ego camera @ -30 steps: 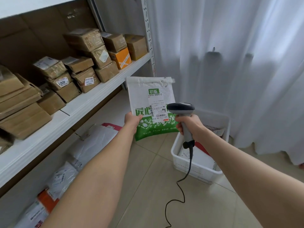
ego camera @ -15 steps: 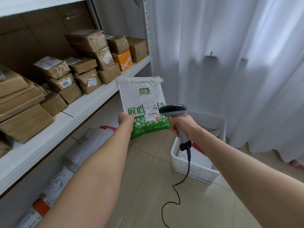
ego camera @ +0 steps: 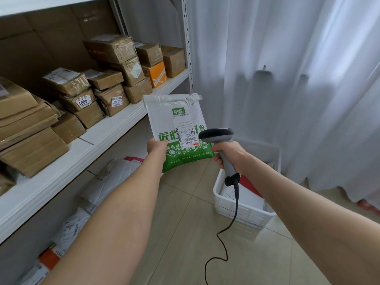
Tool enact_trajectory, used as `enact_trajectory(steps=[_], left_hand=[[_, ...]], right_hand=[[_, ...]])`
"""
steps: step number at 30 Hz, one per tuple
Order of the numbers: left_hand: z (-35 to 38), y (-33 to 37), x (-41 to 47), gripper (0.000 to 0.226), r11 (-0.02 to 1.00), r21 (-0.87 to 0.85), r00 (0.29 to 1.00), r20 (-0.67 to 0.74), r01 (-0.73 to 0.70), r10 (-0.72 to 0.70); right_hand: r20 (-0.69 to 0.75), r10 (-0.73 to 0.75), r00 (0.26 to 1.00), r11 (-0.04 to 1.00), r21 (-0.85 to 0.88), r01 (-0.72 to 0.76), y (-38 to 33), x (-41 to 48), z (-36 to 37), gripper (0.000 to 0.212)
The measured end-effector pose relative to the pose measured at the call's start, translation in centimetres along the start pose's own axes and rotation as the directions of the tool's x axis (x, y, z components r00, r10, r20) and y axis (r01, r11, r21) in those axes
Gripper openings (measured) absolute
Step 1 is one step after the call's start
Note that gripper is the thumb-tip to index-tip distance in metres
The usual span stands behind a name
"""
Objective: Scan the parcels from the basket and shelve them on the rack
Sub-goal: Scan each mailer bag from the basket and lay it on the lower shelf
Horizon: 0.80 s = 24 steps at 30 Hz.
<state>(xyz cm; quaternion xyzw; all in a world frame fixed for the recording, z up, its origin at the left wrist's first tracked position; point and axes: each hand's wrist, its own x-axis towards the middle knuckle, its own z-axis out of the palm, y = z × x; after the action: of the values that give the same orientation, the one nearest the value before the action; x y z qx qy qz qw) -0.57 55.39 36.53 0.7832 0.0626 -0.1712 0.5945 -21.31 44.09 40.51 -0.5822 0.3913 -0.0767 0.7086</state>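
My left fingers [ego camera: 162, 143] pinch the green-and-white parcel [ego camera: 181, 118] at its lower left corner only, thumb on the printed face, the rest hidden behind it. That is a thin hold on a soft mailer standing upright. I judge it could flop or twist, and the label [ego camera: 186, 132] would then meet the beam at a slant or not at all.

My right fingers [ego camera: 216, 159] are curled tight round the grip of the scanner [ego camera: 216, 135]. Its head sits just beside the parcel's right edge and, from this view, overlaps the label's corner. So close and so far to one side, the scan window may miss the barcode. I cannot tell whether my trigger finger is pressing.

The cord [ego camera: 236, 204] hangs from the handle past the white basket [ego camera: 246, 215] to the floor. It could catch on the rim when I swing toward the rack [ego camera: 107, 138].

Both forearms reach forward and slightly inward. They hold the parcel in the air between rack and basket, above the floor tiles. The shelf to my left carries taped brown boxes [ego camera: 111, 48], with bare board along its front edge. More parcels lie in the basket.
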Motion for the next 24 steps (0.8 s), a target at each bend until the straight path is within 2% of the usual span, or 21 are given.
enact_trajectory(steps=[8, 12, 14, 18, 21, 24], left_hand=[[-0.7, -0.5, 0.4, 0.02, 1.0, 0.0, 1.0, 0.011, 0.004, -0.004], [-1.3, -1.0, 0.5, 0.018, 0.999, -0.015, 0.996, 0.07, 0.049, -0.048], [-1.8, -1.6, 0.4, 0.022, 0.995, -0.01, 0.988, 0.122, 0.099, -0.097], [-3.4, -4.0, 0.3, 0.025, 0.985, 0.032, 0.974, 0.148, 0.167, -0.17], [-5.5, -6.1, 0.8, 0.025, 0.97, 0.046, 0.962, 0.125, 0.241, -0.245], [-7.8, -7.7, 1.9, 0.027, 0.957, 0.033, 0.954, 0.084, 0.287, -0.289]], right_hand=[[0.004, 0.016, 1.0, 1.0, 0.01, -0.016, 0.2, 0.5, 0.5, 0.006], [-0.027, 0.031, 0.999, 0.992, 0.125, -0.027, 0.8, 1.2, 1.4, 0.009], [-0.071, 0.035, 0.997, 0.985, 0.171, -0.023, 1.4, 1.8, 1.7, 0.013], [-0.219, 0.061, 0.974, 0.997, 0.049, -0.052, 2.9, 3.6, 2.5, 0.025], [-0.197, 0.121, 0.973, 0.992, -0.007, -0.125, 4.0, 4.3, 4.1, 0.033], [-0.112, 0.192, 0.975, 0.981, 0.061, -0.186, 4.9, 4.8, 6.6, 0.029]])
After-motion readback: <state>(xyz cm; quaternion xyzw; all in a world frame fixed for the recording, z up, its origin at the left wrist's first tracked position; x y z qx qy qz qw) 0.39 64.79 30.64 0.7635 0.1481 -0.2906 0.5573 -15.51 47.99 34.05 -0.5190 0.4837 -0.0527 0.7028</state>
